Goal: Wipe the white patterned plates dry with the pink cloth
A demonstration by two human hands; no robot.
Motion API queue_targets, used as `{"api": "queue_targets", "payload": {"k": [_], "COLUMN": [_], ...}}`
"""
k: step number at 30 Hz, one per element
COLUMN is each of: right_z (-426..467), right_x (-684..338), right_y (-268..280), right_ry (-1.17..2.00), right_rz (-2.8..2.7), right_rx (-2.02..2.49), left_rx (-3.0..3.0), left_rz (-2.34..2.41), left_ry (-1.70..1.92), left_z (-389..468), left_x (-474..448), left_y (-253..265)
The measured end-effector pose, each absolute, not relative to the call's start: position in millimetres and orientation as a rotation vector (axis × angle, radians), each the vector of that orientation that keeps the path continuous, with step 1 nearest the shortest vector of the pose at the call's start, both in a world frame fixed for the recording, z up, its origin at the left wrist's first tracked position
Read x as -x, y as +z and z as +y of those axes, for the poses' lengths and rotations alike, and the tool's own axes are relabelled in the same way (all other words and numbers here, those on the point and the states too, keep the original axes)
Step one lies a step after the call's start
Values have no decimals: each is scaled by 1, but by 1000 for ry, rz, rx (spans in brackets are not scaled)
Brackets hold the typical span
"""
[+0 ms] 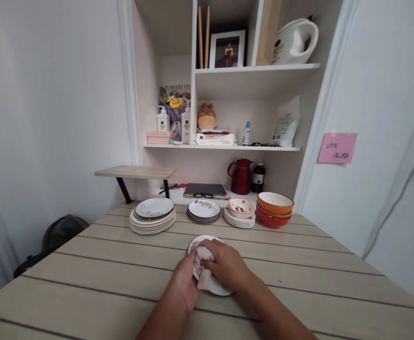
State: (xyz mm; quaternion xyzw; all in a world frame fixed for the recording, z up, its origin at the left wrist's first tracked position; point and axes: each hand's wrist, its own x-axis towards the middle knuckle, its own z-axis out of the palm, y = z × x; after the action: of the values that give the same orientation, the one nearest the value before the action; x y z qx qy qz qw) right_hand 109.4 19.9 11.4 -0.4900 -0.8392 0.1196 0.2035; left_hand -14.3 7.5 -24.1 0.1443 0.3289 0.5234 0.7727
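Observation:
A white plate [224, 292] with a dark rim is in front of me, over the middle of the wooden table. My left hand [185, 282] grips its left edge, thumb upward beside the cloth. Bunched under the fingers of my right hand [227, 264] is a pale pink cloth [209, 282], pressed against the plate's face. Much of the plate is covered by the cloth and both hands, and my left fingertips are hidden beneath it.
Along the table's [122, 274] back stand a stack of large plates [153, 210], a stack of smaller plates [204, 210], small dishes topped by pink bowls [241, 208], and orange and red bowls [274, 210]. Behind them are a laptop [207, 190] and red jug [241, 177]. A raised shelf [136, 172] is at left.

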Motion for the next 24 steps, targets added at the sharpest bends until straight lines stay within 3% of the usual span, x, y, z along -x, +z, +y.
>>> {"api": "queue_targets", "payload": {"k": [6, 12, 18, 24], "right_z": [31, 11, 5, 21], "right_x": [-138, -150, -120, -115], "right_y": [17, 25, 19, 14], "right_ry": [316, 449, 432, 346], "right_rz": [-2324, -2584, -2471, -2321], "right_rx": [1636, 1451, 1252, 1438], "left_rx": [-311, -316, -329, -334], "left_rz": [654, 717, 730, 730], "left_ry": [1137, 1097, 1122, 1182], "left_z": [4, 2, 4, 1], "left_x": [14, 14, 13, 13], "left_y": [-24, -19, -17, -15]}}
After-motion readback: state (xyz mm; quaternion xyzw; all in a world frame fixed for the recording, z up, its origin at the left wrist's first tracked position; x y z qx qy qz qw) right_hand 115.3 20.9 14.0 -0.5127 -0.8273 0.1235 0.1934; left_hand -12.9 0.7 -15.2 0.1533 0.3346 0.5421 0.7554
